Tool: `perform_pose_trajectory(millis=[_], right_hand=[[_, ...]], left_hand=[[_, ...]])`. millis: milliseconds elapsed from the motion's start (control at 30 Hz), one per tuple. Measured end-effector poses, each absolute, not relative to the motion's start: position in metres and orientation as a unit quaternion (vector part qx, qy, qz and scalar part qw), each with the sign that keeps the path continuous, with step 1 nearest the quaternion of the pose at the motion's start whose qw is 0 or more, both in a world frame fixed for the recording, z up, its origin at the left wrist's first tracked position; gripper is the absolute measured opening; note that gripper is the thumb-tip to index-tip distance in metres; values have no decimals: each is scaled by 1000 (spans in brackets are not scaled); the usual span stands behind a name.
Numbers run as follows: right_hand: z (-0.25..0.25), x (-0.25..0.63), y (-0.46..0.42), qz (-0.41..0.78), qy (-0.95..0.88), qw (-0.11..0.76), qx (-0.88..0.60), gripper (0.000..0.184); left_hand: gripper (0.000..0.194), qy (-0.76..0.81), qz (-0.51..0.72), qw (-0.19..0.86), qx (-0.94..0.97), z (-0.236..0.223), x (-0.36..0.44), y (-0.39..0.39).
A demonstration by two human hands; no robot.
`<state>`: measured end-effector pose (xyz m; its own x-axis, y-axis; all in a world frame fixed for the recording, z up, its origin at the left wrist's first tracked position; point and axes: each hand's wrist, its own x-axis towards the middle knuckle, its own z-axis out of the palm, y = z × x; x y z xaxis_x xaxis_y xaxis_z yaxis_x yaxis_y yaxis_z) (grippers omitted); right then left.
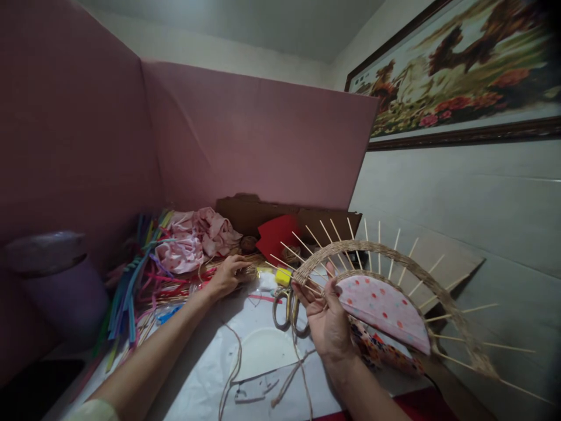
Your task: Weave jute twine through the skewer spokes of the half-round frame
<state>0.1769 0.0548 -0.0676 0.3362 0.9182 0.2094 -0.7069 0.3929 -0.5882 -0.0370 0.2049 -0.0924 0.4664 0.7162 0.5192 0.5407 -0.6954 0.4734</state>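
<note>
My right hand [328,321] grips the left end of a half-round woven frame [385,250], fingers behind it and thumb in front. Thin wooden sticks fan out through its twine band. A half-disc of pink dotted fabric [381,307] fills the inner part. My left hand [230,276] reaches over the pile at the back of the table, fingers stretched forward beside some straw-coloured material; whether the fingertips touch it, I cannot tell. Between the hands lie scissors [284,310] with dark handles and a small yellow object [283,276]. Loose twine [239,356] trails over the white table cover.
Colourful pipe cleaners [131,292] and crumpled pink fabric [184,240] are heaped at the left. Red sheet material [276,234] leans against brown cardboard [245,210]. A purple bin [65,286] stands far left. Pink panels [254,134] enclose the back; a framed picture [456,76] hangs right.
</note>
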Motion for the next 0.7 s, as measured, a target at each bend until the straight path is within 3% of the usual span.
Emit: perform_pose_trajectory(millis=[433,700], right_hand=[[-66,174,52,515,-271,788,-201,64],[-65,174,52,525,-258,787,-194,65]], left_hand=[[26,350,390,108,845,-92,-33,184],[13,365,397,74,839,-92,-27,182]])
